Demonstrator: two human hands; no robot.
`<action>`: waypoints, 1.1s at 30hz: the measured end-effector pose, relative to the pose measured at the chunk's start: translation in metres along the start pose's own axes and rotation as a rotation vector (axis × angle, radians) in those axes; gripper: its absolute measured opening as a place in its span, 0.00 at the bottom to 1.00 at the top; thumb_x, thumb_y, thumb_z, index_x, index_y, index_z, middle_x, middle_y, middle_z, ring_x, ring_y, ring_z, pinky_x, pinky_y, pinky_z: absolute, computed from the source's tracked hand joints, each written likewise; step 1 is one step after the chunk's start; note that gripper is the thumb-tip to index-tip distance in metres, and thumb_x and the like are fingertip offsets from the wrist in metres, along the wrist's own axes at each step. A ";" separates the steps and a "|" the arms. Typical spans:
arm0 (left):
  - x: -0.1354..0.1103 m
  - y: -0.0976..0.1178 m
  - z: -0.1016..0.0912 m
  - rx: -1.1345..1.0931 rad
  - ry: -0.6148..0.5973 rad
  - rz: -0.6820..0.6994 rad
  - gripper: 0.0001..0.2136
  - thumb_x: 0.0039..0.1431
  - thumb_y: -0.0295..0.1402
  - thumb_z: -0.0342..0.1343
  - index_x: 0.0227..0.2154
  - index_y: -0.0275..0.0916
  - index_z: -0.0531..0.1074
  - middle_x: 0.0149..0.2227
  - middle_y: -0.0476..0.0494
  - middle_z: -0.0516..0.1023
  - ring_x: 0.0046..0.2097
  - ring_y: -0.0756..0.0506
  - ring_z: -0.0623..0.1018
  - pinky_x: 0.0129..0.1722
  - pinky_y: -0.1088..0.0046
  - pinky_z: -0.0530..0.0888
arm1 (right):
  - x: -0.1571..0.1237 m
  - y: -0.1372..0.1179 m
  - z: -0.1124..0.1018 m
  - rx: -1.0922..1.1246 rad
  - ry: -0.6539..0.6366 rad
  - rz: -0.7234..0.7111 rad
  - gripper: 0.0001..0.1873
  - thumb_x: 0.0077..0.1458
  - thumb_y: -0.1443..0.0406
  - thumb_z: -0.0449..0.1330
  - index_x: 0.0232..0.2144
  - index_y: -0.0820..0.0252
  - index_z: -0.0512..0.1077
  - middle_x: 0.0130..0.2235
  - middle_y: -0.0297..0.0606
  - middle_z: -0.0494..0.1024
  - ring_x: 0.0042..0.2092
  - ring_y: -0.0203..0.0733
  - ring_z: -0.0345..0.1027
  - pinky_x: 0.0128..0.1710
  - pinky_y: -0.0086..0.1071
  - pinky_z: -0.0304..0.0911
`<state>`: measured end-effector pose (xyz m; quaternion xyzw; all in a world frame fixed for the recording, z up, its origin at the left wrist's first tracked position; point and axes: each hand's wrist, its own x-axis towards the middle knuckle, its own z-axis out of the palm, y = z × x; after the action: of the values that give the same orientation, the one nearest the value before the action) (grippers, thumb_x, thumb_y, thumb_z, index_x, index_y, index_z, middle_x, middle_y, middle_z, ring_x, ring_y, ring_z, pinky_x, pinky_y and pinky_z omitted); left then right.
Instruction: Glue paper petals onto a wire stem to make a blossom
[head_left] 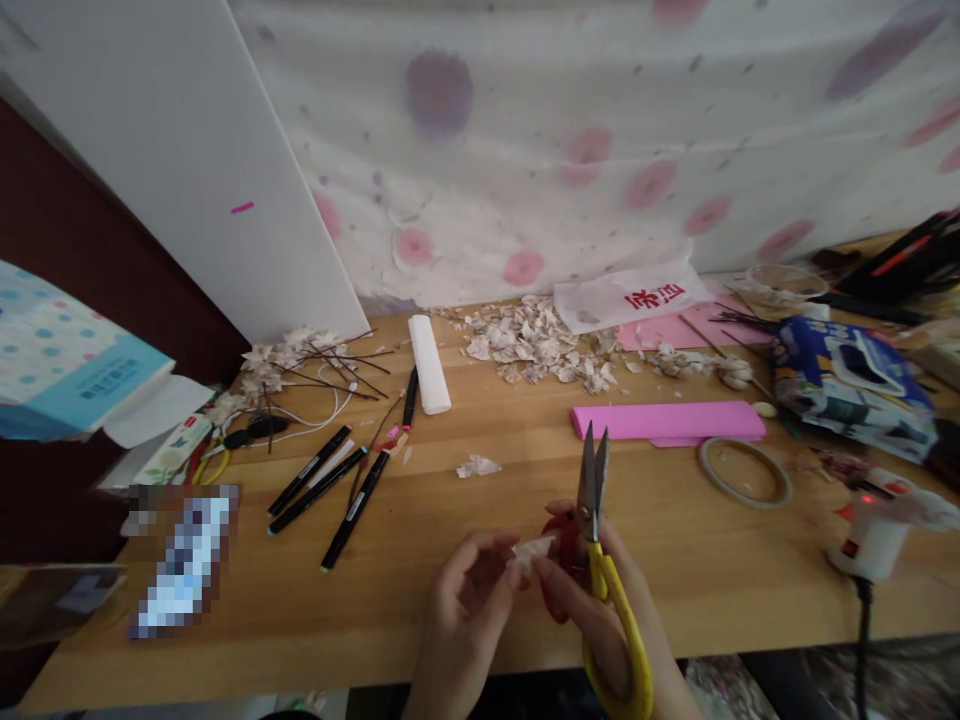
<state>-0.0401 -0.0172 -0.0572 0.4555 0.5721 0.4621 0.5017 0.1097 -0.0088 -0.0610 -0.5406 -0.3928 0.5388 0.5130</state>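
Note:
A small whitish piece of paper (534, 549), petal-like in look, is pinched between the fingertips of my left hand (466, 590) and of my right hand (592, 610). Hooked in my right hand is a pair of scissors (595, 490) with one yellow and one red handle. Its blades point away from me, slightly parted. Past my hands, a small cluster of pale paper pieces (478, 466) lies on the wooden table (360, 620). Farther back is a loose heap of similar cut pieces (525, 340).
Pale flowers (274, 360) on dark stems lie at the back left, near black markers (355, 510) and a white roll (429, 365). To the right are folded pink paper (675, 420), a tape ring (745, 473), a wipes pack (847, 375) and a glue gun (874, 535) with a lit red light.

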 end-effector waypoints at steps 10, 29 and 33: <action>0.084 -0.044 -0.063 0.726 0.326 0.355 0.19 0.62 0.40 0.55 0.51 0.35 0.71 0.58 0.24 0.76 0.63 0.27 0.72 0.62 0.36 0.66 | -0.008 -0.001 -0.007 0.049 -0.032 0.048 0.23 0.58 0.55 0.69 0.52 0.53 0.69 0.31 0.29 0.73 0.23 0.31 0.62 0.23 0.27 0.62; 0.094 -0.046 -0.073 0.981 0.275 0.431 0.16 0.67 0.37 0.53 0.53 0.35 0.71 0.62 0.22 0.74 0.62 0.27 0.74 0.60 0.40 0.69 | -0.006 0.005 -0.010 0.022 -0.068 0.128 0.25 0.57 0.51 0.69 0.52 0.53 0.69 0.28 0.27 0.68 0.24 0.33 0.61 0.24 0.28 0.60; 0.092 -0.045 -0.072 0.976 0.273 0.424 0.15 0.67 0.38 0.53 0.51 0.35 0.72 0.61 0.22 0.75 0.62 0.26 0.74 0.59 0.39 0.69 | -0.008 0.004 -0.010 0.015 -0.069 0.145 0.25 0.57 0.51 0.69 0.52 0.52 0.70 0.30 0.28 0.69 0.25 0.34 0.61 0.24 0.28 0.60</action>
<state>-0.1215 0.0615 -0.1106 0.6766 0.6755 0.2889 0.0495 0.1180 -0.0181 -0.0647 -0.5446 -0.3661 0.5959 0.4629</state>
